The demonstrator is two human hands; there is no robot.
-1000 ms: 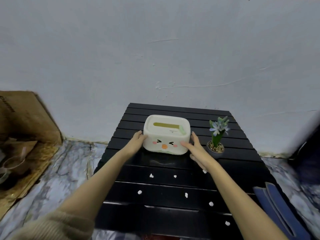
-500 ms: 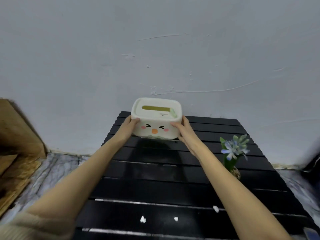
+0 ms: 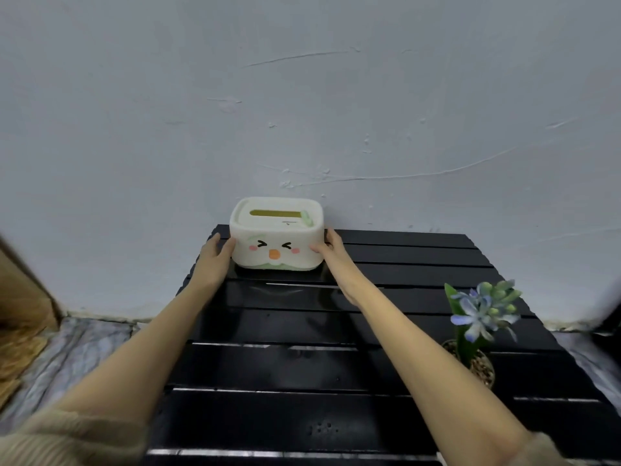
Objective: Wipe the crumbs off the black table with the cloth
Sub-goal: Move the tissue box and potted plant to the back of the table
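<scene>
Head view, looking forward and down: black table [image 3: 420, 331] fills the lower frame, slatted and glossy, its far edge against the pale wall [image 3: 302, 95]. No cloth in sight, and no crumbs on the slats that show, so where the cloth lies I cannot tell. White tissue box [image 3: 276, 242] with a cartoon face sits at 12 o'clock, at the table's far left corner near the wall, its base apparently on the slats. Potted blue flower [image 3: 480, 317] stands at 3 o'clock, well apart from the box. Step in hand, as I judge it: parking the box out of the wiping zone. To do it well, settle it flat and square on the slats, clear of the table's left edge, then release both sides together so it does not skew; mind the flower when the arms come away. Left hand [image 3: 215, 260] is spread, fingers extended, pressed flat to the box's left side. Right hand [image 3: 332, 252] likewise spread, fingertips on the right side. Box is clamped between both palms, neither hand curled closed.
</scene>
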